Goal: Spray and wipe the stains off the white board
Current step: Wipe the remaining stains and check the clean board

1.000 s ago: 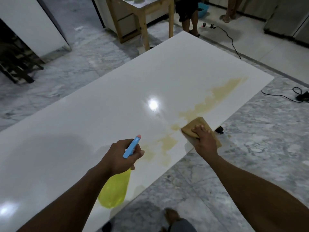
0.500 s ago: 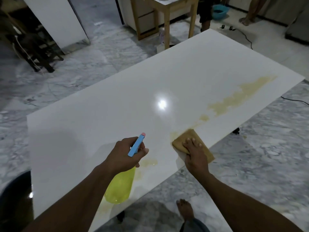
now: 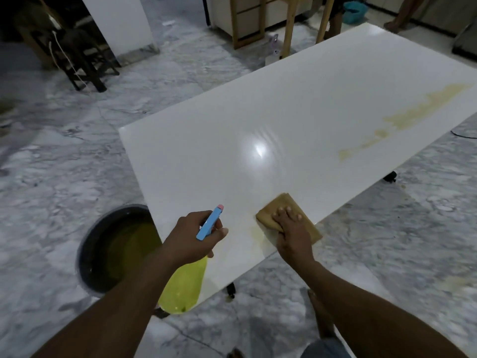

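Hands: left hand (image 3: 191,239) and right hand (image 3: 291,236), both bare; short nails show on the right.
Forearms (image 3: 108,306): bare down to the lower edge.
Clothing: blue-grey cloth (image 3: 325,348) at the bottom edge, kind unclear.
Foot (image 3: 321,316): bare.

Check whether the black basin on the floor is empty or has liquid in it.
Not empty: the basin holds murky yellow-green liquid across its bottom; how deep, cannot tell.

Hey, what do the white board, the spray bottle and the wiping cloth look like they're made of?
White board: hard and glossy, likely laminate or a coated panel; it mirrors a light sharply.
Spray bottle: translucent yellow plastic body, opaque blue top.
Wiping cloth: soft, matte tan fabric, folded; possibly chamois or microfibre.
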A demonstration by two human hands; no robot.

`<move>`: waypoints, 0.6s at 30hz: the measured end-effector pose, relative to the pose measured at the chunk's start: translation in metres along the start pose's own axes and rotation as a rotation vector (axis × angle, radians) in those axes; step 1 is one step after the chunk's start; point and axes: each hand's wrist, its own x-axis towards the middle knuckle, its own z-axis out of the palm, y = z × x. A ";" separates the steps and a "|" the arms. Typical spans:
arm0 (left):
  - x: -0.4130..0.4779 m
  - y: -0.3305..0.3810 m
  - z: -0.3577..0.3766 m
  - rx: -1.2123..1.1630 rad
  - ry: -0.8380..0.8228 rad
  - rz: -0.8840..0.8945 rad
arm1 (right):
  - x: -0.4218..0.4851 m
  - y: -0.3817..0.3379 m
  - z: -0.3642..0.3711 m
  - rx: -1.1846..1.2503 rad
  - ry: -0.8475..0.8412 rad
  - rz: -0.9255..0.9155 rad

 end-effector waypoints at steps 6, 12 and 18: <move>-0.054 -0.071 -0.029 -0.102 0.136 -0.038 | -0.060 -0.075 0.074 -0.039 0.023 -0.024; -0.102 -0.124 -0.041 -0.177 0.222 -0.078 | -0.107 -0.133 0.129 -0.016 0.002 -0.078; -0.138 -0.148 -0.036 -0.221 0.267 -0.178 | -0.138 -0.163 0.146 0.044 -0.129 -0.075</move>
